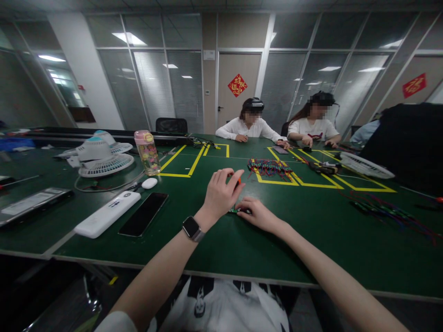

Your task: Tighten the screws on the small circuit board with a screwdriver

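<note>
My left hand point(223, 189), with a watch point(192, 228) on its wrist, is closed around the orange handle of a screwdriver point(238, 183). Only part of that handle shows between my fingers. Its thin shaft points down at a small green circuit board point(233, 210) on the table. Lower and to the right, my right hand point(258, 213) pinches the board's right side and steadies it against the tabletop. A dark bit shows beneath those fingers, too small to name.
Ahead lies a pile of wired circuit boards point(270, 168) within yellow tape; another wired bunch point(387, 210) is at right. To my left are a phone point(143, 214), white power bank point(108, 214), bottle point(148, 154) and white fans point(104, 159). Two people sit opposite.
</note>
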Demonstrator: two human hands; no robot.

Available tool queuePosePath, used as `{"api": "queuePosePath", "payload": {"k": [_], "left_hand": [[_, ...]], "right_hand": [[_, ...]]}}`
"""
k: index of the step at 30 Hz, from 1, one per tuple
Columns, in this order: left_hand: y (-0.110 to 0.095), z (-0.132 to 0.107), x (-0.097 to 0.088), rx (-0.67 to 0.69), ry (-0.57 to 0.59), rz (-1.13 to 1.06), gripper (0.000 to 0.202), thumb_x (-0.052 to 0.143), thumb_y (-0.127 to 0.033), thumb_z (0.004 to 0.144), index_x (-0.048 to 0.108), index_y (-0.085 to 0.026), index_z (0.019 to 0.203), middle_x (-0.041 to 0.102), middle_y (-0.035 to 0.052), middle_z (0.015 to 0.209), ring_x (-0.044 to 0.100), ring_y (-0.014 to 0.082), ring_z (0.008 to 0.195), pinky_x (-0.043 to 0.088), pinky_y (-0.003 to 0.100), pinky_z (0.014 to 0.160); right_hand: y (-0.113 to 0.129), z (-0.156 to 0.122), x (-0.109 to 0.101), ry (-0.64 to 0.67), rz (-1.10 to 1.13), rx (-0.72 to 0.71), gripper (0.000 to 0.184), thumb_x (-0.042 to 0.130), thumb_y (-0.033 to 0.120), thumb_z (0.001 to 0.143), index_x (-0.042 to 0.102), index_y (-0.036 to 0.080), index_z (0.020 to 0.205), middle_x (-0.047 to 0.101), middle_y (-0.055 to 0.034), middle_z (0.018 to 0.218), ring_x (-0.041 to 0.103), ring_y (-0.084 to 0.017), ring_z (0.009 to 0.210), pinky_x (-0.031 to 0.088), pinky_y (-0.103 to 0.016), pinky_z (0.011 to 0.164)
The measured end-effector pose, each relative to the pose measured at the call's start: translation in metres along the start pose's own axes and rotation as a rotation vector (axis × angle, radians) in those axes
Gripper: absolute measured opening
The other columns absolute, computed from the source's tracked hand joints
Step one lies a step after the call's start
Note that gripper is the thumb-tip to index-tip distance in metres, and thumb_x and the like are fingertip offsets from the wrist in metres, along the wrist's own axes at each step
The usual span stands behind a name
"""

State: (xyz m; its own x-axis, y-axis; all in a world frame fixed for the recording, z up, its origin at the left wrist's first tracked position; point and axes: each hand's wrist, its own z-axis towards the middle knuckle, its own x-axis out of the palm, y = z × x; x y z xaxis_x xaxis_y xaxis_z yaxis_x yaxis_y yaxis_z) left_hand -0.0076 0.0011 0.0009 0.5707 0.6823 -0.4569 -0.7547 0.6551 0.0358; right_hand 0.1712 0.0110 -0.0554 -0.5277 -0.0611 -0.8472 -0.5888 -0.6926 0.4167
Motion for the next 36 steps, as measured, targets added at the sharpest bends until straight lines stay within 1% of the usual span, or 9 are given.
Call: {"api": "queuePosePath", "payload": {"k": [5, 10, 14, 18, 21, 25, 28, 32, 36], "left_hand": [[-0.0035, 0.0009, 0.0014, -0.007, 0.024, -0.166, 0.039, 0.034, -0.014, 0.095, 0.044, -0.013, 0.133, 0.057, 0.0126, 0.119, 0.052, 0.0208, 0.109, 0.043, 0.036, 0.094], [-0.0053, 0.0022, 0.0035, -0.230, -0.060, -0.425, 0.026, 0.048, -0.021, 0.093, 0.056, -0.020, 0.117, 0.060, 0.0059, 0.104, 0.056, 0.0165, 0.098, 0.046, 0.031, 0.088], [-0.0034, 0.0038, 0.0019, -0.322, -0.085, -0.394, 0.021, 0.055, -0.029, 0.090, 0.064, -0.020, 0.106, 0.054, 0.0051, 0.094, 0.055, 0.0167, 0.090, 0.047, 0.031, 0.083], [0.0000, 0.0045, 0.0045, -0.389, -0.046, -0.590, 0.032, 0.037, -0.021, 0.096, 0.057, -0.020, 0.121, 0.058, 0.0081, 0.110, 0.056, 0.0163, 0.102, 0.045, 0.031, 0.091], [0.0025, 0.0042, 0.0078, -0.428, -0.005, -0.763, 0.033, 0.040, -0.022, 0.096, 0.053, -0.021, 0.126, 0.062, 0.0070, 0.109, 0.062, 0.0145, 0.094, 0.049, 0.028, 0.085], [0.0033, 0.0042, 0.0054, -0.407, -0.046, -0.617, 0.023, 0.057, -0.028, 0.088, 0.064, -0.021, 0.109, 0.061, 0.0044, 0.095, 0.060, 0.0147, 0.087, 0.050, 0.028, 0.080], [0.0023, 0.0045, 0.0020, -0.370, -0.060, -0.459, 0.023, 0.053, -0.029, 0.091, 0.064, -0.021, 0.110, 0.057, 0.0051, 0.099, 0.058, 0.0155, 0.092, 0.048, 0.030, 0.085], [0.0013, 0.0053, 0.0026, -0.341, -0.012, -0.603, 0.033, 0.037, -0.019, 0.096, 0.052, -0.020, 0.126, 0.059, 0.0074, 0.113, 0.058, 0.0150, 0.104, 0.047, 0.031, 0.091], [0.0012, 0.0057, 0.0036, -0.352, -0.031, -0.623, 0.026, 0.049, -0.022, 0.093, 0.058, -0.020, 0.117, 0.062, 0.0050, 0.102, 0.060, 0.0143, 0.093, 0.048, 0.029, 0.085]], "right_hand": [[0.0005, -0.0004, -0.0001, -0.004, 0.014, -0.002, 0.013, 0.058, 0.019, 0.085, 0.067, 0.017, 0.095, 0.059, -0.0050, 0.084, 0.056, -0.017, 0.079, 0.045, -0.027, 0.072], [0.0023, -0.0002, -0.0014, -0.001, 0.009, 0.007, 0.012, 0.058, 0.019, 0.086, 0.067, 0.017, 0.093, 0.059, -0.0054, 0.085, 0.056, -0.018, 0.079, 0.045, -0.028, 0.072], [0.0019, -0.0006, -0.0015, -0.002, 0.025, 0.008, 0.013, 0.058, 0.020, 0.086, 0.067, 0.017, 0.095, 0.059, -0.0054, 0.086, 0.056, -0.017, 0.080, 0.046, -0.028, 0.072], [0.0002, -0.0013, -0.0014, 0.003, 0.033, 0.010, 0.014, 0.057, 0.019, 0.086, 0.067, 0.017, 0.096, 0.058, -0.0055, 0.086, 0.057, -0.017, 0.080, 0.046, -0.027, 0.072], [-0.0004, -0.0017, -0.0015, 0.005, 0.032, 0.009, 0.014, 0.057, 0.020, 0.086, 0.067, 0.017, 0.096, 0.059, -0.0055, 0.086, 0.057, -0.017, 0.080, 0.046, -0.027, 0.072], [0.0006, -0.0016, -0.0016, 0.001, 0.030, 0.010, 0.014, 0.057, 0.020, 0.086, 0.067, 0.017, 0.096, 0.059, -0.0054, 0.087, 0.057, -0.017, 0.081, 0.046, -0.028, 0.073], [0.0014, -0.0013, -0.0017, -0.001, 0.030, 0.013, 0.013, 0.057, 0.020, 0.086, 0.067, 0.017, 0.095, 0.059, -0.0054, 0.087, 0.057, -0.017, 0.081, 0.046, -0.028, 0.073], [0.0013, -0.0009, -0.0018, 0.002, 0.025, 0.003, 0.013, 0.057, 0.021, 0.087, 0.067, 0.017, 0.095, 0.059, -0.0056, 0.086, 0.056, -0.018, 0.080, 0.046, -0.028, 0.073], [0.0016, -0.0007, -0.0020, 0.007, 0.012, 0.004, 0.013, 0.057, 0.021, 0.087, 0.067, 0.017, 0.095, 0.059, -0.0056, 0.086, 0.057, -0.017, 0.081, 0.046, -0.028, 0.073]]}}
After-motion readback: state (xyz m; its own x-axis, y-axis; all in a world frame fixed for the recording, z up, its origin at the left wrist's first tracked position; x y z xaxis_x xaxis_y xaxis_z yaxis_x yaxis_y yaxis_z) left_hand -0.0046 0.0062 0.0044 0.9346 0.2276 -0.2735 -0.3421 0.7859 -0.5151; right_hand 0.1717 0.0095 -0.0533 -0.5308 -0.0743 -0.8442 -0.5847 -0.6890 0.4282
